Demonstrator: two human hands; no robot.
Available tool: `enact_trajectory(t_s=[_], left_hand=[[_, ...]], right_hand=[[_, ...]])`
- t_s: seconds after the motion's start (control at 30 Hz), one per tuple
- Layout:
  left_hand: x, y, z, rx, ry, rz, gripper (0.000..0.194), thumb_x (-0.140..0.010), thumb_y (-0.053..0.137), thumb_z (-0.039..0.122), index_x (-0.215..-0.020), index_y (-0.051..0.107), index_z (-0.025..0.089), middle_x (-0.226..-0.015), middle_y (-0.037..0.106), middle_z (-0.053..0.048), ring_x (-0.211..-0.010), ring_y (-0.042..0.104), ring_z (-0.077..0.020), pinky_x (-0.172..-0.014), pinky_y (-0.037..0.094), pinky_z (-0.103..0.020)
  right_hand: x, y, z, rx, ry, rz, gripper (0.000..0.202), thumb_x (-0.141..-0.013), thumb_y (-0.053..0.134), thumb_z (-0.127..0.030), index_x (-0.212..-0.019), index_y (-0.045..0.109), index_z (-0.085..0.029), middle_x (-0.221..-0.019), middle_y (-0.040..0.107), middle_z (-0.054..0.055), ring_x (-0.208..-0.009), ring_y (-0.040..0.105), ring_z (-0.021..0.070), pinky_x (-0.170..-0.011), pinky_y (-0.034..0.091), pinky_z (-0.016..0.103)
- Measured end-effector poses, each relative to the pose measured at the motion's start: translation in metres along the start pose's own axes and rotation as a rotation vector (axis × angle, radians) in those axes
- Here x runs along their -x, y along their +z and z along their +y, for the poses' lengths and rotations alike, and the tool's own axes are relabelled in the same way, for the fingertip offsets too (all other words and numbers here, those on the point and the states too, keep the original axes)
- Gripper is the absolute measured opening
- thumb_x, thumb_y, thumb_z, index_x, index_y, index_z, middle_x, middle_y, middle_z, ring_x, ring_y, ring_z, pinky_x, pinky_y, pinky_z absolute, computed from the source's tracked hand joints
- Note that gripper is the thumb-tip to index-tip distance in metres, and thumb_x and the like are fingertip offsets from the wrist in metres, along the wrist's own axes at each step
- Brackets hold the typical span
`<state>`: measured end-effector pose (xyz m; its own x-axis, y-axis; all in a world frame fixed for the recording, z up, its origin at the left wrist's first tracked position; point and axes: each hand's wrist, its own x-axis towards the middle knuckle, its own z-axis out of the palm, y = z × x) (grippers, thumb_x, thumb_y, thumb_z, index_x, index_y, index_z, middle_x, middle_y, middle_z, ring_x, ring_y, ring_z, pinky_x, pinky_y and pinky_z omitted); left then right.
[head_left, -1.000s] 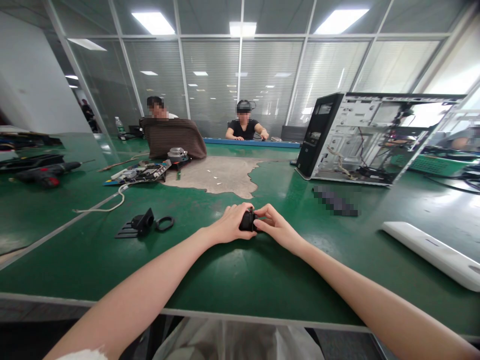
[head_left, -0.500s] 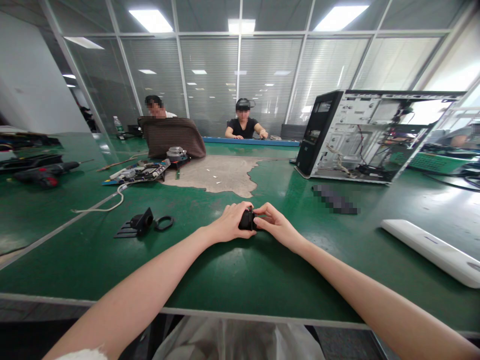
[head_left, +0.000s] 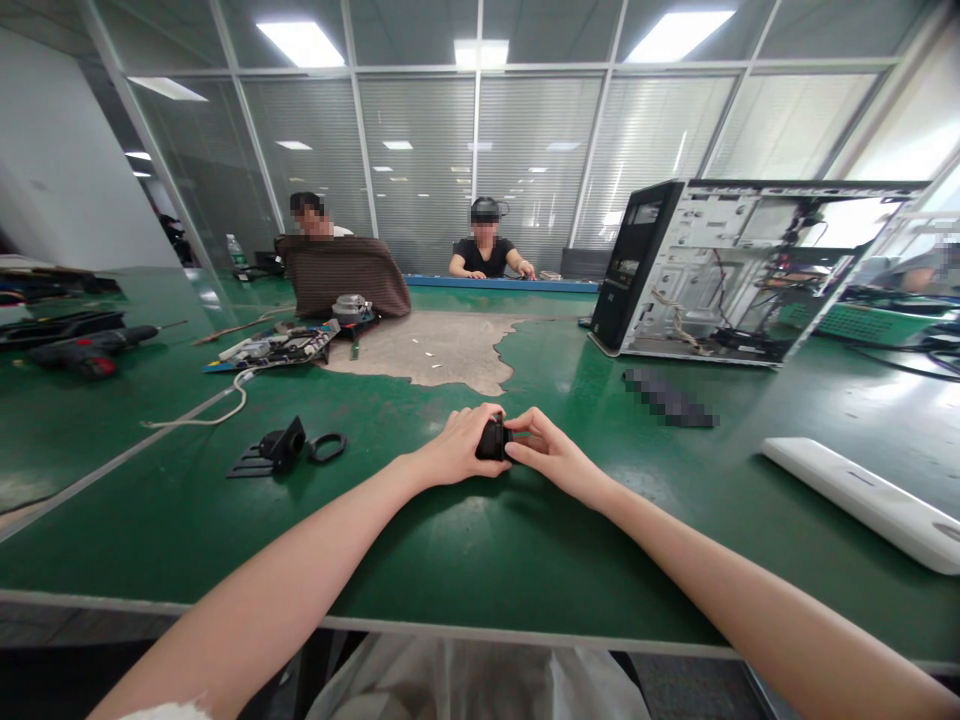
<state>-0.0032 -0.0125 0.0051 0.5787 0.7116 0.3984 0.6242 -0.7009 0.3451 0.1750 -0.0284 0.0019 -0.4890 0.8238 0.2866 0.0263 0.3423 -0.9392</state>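
A small black blocky part (head_left: 491, 442) is held just above the green table, in front of me. My left hand (head_left: 454, 445) wraps round its left side, thumb below and fingers over the top. From the right, my right hand (head_left: 549, 450) pinches the part's right end between thumb and index finger. The fingers cover much of it, so its exact kind is unclear. To the left of my hands lie a black bracket (head_left: 282, 446) with a round collar and long prongs, and a thin black ring (head_left: 328, 447).
An open computer case (head_left: 645, 270) stands at the right behind a blurred dark object (head_left: 667, 400). A long white device (head_left: 862, 500) lies near right. Leftward are a circuit board (head_left: 274, 348), a cable (head_left: 217, 420) and a power drill (head_left: 94, 350). Two people sit across the table.
My right thumb and fingers have shifted very slightly on the end of the black part. My left hand keeps its hold, and the things on the table are unmoved.
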Motion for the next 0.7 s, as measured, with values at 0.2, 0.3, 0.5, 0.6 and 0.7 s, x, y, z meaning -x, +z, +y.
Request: enact_trajectory(t_s=[0.2,0.3,0.5,0.6,0.7], left_hand=[[-0.0001,-0.0003,0.0013,0.018,-0.005,0.003,0.056,-0.063,0.062,0.039,-0.109,0.035,0.022,-0.101,0.05,-0.005,-0.088,0.048,-0.0232,-0.076,0.034,-0.035],[-0.0003,-0.0008,0.0018,0.016,-0.011,-0.005,0.056,-0.063,0.062,0.039,-0.109,0.035,0.023,-0.101,0.05,-0.005,-0.089,0.048,-0.0235,-0.077,0.034,-0.035],[-0.0004,-0.0007,0.0012,0.002,-0.011,-0.003,0.056,-0.064,0.061,0.04,-0.109,0.034,0.022,-0.1,0.05,-0.005,-0.085,0.049,-0.0228,-0.075,0.035,-0.034],[-0.0005,0.0002,-0.0003,-0.002,-0.008,0.002,0.058,-0.063,0.061,0.043,-0.11,0.034,0.021,-0.1,0.05,-0.005,-0.086,0.048,-0.023,-0.075,0.035,-0.035],[-0.0006,0.0008,-0.0012,-0.001,-0.008,0.002,0.058,-0.063,0.061,0.043,-0.109,0.035,0.021,-0.1,0.049,-0.005,-0.085,0.048,-0.0229,-0.074,0.036,-0.035]], right_hand=[[-0.0053,0.0,0.0054,0.052,0.046,0.064,0.028,-0.073,0.058,-0.032,-0.095,0.044,-0.022,-0.093,0.052,0.001,-0.082,0.056,0.0139,-0.079,0.045,0.034],[-0.0052,-0.0017,0.0063,0.042,0.066,0.05,0.029,-0.072,0.058,-0.031,-0.096,0.044,-0.022,-0.096,0.052,0.002,-0.086,0.055,0.0146,-0.081,0.044,0.035],[-0.0009,-0.001,-0.0005,-0.015,0.003,-0.015,0.025,-0.071,0.06,-0.03,-0.088,0.043,-0.022,-0.099,0.053,0.002,-0.088,0.055,0.0146,-0.08,0.045,0.033],[-0.0021,0.0002,0.0004,-0.003,0.014,0.026,0.018,-0.075,0.054,-0.033,-0.085,0.044,-0.021,-0.093,0.054,0.001,-0.083,0.056,0.0132,-0.078,0.045,0.032],[-0.0048,-0.0004,0.005,0.021,0.028,0.041,0.02,-0.075,0.054,-0.032,-0.089,0.044,-0.022,-0.093,0.054,0.001,-0.081,0.056,0.0128,-0.076,0.045,0.032]])
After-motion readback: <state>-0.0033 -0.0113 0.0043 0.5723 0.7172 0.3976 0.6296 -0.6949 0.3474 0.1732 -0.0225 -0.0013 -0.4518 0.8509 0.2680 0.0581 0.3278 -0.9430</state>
